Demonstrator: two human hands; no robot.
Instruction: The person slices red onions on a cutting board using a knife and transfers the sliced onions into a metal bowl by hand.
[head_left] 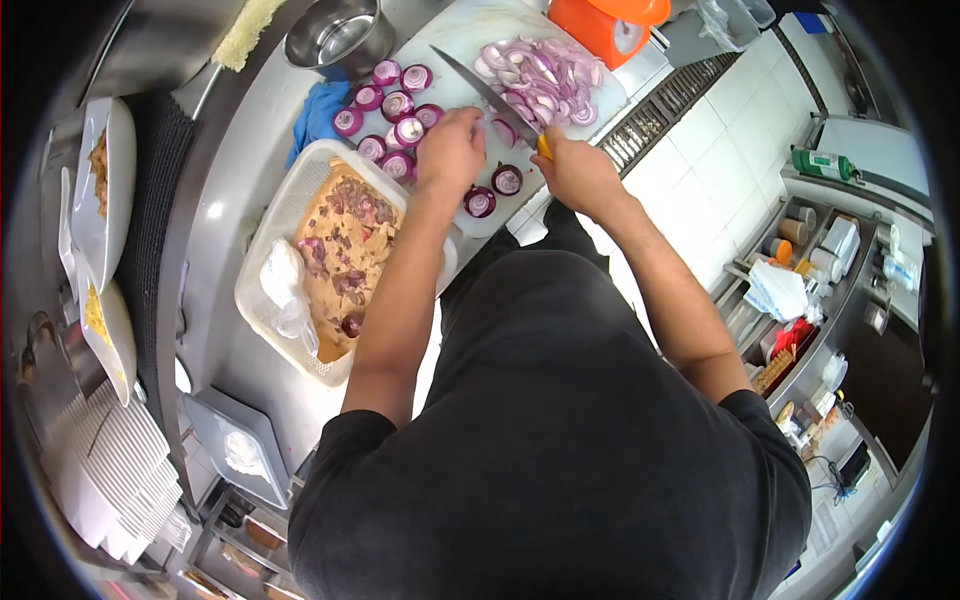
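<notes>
My right hand [580,175] is closed around the yellow handle of a kitchen knife [488,95]. Its long blade slants across the white cutting board [540,190], beside a heap of sliced red onion [545,80]. My left hand [452,150] is over the board with its fingers curled; what they hold, if anything, is hidden. Several peeled red onions with cut ends [397,104] lie just beyond and left of it. One onion piece [503,132] lies between my left hand and the blade. Two cut onions [480,202] rest near the board's front edge.
A white plastic basket [262,245] with onion skins and a plastic bag stands left of the board. Behind are a steel pot [340,38] and blue cloth [318,120]. An orange scale [590,30] sits at the back right. Stacked white plates [105,470] are far left.
</notes>
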